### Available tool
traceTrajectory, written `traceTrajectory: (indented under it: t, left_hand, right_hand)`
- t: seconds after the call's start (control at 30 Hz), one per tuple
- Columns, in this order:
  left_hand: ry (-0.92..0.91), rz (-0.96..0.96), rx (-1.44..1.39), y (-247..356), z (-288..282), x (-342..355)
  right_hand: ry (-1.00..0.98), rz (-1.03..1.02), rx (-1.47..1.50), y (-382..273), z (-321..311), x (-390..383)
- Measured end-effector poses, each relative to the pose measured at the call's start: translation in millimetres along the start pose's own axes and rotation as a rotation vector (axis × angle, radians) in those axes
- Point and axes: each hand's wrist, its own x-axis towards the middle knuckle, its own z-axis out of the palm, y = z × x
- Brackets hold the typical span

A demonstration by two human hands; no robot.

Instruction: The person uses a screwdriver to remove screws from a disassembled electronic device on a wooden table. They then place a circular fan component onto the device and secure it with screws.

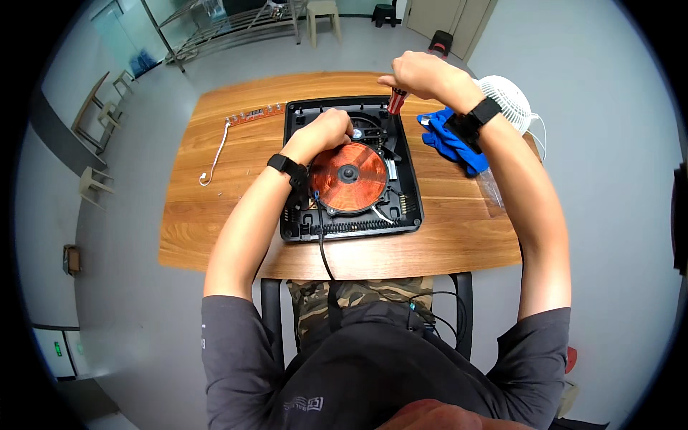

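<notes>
An opened induction cooker (416, 208) with a black plastic housing lies on the wooden table before me. Its round copper coil (337, 188) sits in the middle, with a black cooling fan (369, 122) beyond it. My left hand (328, 133) reaches over the coil's far-left edge, fingers curled down between coil and fan; whatever the fingertips grip is hidden. At the housing's far-right corner, my right hand (419, 74) is closed around a screwdriver (396, 101) with a red and clear handle. It stands nearly upright, and its tip cannot be made out.
An orange circuit strip (254, 115) with a white cable (217, 154) lies left of the cooker. To the right are a blue cloth (451, 143), a clear plastic bag (490, 188) and a white fan (505, 100). A black power cord (324, 251) runs over the near table edge.
</notes>
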Motion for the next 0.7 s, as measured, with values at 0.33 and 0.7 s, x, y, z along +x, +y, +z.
traceTrajectory:
  t: [0.33, 0.7]
  left_hand:
    - [0.007, 0.027, 0.037, -2.3, -2.1, 0.6]
    - [-0.032, 0.014, 0.02, 5.8, -12.5, -2.9]
  right_hand:
    - [-0.294, 0.116, 0.285, -7.5, -24.7, -10.7]
    - [-0.121, 0.249, 0.147, -6.4, -6.9, -4.1]
